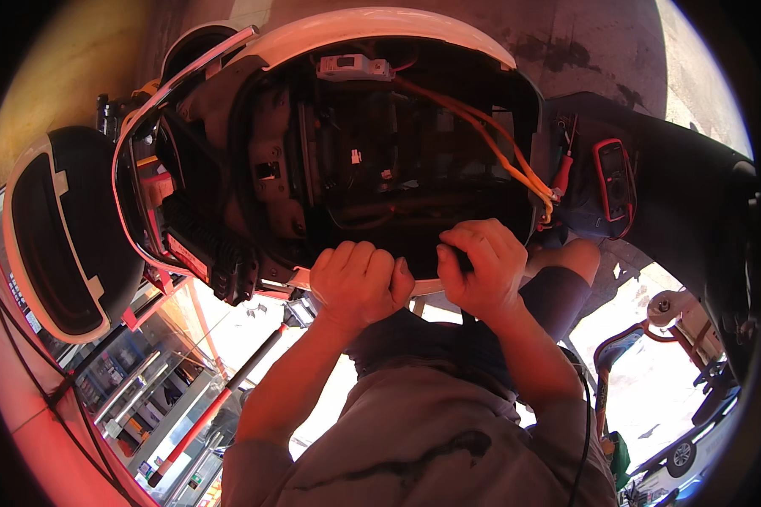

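In front of me is a scooter-like body with a pale rim (389,17) around a deep, dark open compartment (372,182). Over its near edge my left hand (359,283) is closed, fingers curled, thumb to the right. Beside it my right hand (484,264) is also closed, thumb and fingers bent toward each other at the same edge. Anything inside either hand is hidden. A grey circuit breaker (353,67) lies at the far side of the compartment. Orange wires (503,156) run from it to the right edge, near my right hand.
On the dark surface to the right lie a red-cased multimeter (615,182) and a red-handled screwdriver (564,171). A black case with cream trim (68,237) is at the left. Below left stands a glass display case (148,384). A red-handled pole (220,406) leans nearby.
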Demonstrator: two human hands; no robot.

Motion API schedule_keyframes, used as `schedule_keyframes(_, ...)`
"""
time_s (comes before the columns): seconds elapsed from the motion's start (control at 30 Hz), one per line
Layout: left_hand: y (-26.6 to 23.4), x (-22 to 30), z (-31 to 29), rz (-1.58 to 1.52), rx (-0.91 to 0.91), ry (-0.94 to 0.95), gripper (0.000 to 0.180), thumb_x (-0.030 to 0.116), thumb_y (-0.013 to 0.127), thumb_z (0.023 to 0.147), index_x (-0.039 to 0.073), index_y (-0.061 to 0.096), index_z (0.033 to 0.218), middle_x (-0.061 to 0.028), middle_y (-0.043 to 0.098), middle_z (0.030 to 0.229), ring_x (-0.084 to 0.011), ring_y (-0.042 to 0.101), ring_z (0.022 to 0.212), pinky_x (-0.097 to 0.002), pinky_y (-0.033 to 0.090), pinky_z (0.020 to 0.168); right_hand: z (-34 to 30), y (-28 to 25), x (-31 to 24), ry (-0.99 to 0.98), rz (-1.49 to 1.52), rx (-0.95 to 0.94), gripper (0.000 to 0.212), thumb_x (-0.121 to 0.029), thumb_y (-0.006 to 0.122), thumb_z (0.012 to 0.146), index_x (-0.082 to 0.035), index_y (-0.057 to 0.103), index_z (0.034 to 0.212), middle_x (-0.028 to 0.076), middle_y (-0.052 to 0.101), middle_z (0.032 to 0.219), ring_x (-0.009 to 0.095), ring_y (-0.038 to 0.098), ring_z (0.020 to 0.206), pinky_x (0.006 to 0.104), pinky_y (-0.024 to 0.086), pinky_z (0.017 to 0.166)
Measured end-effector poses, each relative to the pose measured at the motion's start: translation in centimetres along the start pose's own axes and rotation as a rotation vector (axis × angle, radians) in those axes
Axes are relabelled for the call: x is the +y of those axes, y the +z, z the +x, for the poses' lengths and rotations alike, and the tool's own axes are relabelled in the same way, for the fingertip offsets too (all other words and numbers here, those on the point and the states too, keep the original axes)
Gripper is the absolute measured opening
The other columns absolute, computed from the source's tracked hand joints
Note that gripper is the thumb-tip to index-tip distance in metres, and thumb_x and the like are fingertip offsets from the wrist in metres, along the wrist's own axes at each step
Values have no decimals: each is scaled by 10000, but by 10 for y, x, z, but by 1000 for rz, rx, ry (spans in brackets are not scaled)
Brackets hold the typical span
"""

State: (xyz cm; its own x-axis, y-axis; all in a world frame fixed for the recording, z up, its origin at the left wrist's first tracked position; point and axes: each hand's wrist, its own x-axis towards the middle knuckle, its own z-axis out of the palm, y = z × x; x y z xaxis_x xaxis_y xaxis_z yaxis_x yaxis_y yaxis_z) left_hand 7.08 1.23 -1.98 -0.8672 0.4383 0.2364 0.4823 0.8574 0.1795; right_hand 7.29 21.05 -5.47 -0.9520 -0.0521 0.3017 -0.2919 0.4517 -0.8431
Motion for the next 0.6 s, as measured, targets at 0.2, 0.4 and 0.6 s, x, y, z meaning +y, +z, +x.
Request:
schedule_keyframes(0.2, -5, 2, 8, -13, -112, -24, 281, 222, 639, 788, 118, 453, 605, -41, 428, 585, -219, 403, 491, -357, 256, 494, 13, -4, -1, 132, -17, -134, 208, -71, 776, 711, -69, 670, 889, 58, 688, 821, 242, 643, 679, 336, 493, 586)
schedule_keyframes(0.4, -6, 3, 11, -11, -155, -56, 250, 226, 624, 778, 109, 479, 612, -48, 465, 599, -219, 431, 509, -354, 254, 501, 17, -5, 1, 188, -1, -175, 193, -174, 788, 737, -138, 694, 901, -18, 665, 836, 166, 617, 666, 302, 463, 543)
schedule_keyframes(0.6, -6, 2, 6, -7, -175, -50, 232, 236, 649, 751, 138, 493, 611, -14, 478, 601, -200, 441, 514, -339, 245, 507, 15, -13, 8, 168, 180, -240, 257, -178, 779, 696, -127, 704, 936, 0, 657, 865, 182, 624, 690, 310, 471, 552)
